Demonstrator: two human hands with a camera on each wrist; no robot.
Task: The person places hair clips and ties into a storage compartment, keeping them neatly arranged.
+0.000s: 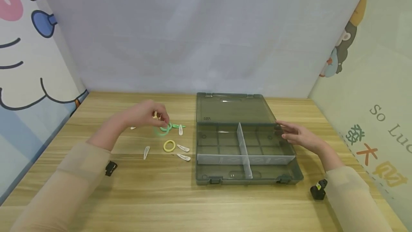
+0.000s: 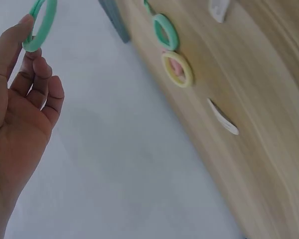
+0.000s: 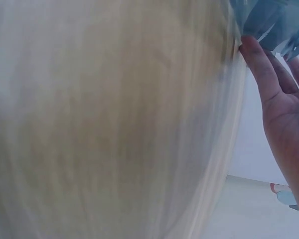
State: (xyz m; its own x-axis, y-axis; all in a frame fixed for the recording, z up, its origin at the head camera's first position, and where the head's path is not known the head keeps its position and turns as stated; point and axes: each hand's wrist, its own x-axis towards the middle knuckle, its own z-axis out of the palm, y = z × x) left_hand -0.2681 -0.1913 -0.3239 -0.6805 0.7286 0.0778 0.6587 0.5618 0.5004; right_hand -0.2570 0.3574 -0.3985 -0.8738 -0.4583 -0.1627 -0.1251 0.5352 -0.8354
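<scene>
Between thumb and fingertips, my left hand (image 1: 146, 114) pinches a green hair tie (image 2: 47, 25), raised over the left part of the table. Below it lie another green hair tie (image 2: 172, 37), a yellow one (image 2: 189, 77) and a green snap clip (image 1: 178, 126). Nearer me are a second yellow hair tie (image 1: 164, 146) and white snap hair clips (image 1: 183, 157). My right hand (image 1: 300, 137) is at the right side of a grey see-through storage box (image 1: 248, 182), fingers extended with the tips at its edge. The box's lid (image 1: 231, 108) is laid back, and its compartments hold nothing.
Pale dividers (image 1: 212, 159) cross inside the box. A white clip (image 1: 146, 152) lies apart at the left. Small black devices (image 1: 111, 168) show beside both wrists. A pale curtain (image 1: 206, 38) hangs behind the wooden table (image 1: 154, 203), with printed panels at both sides.
</scene>
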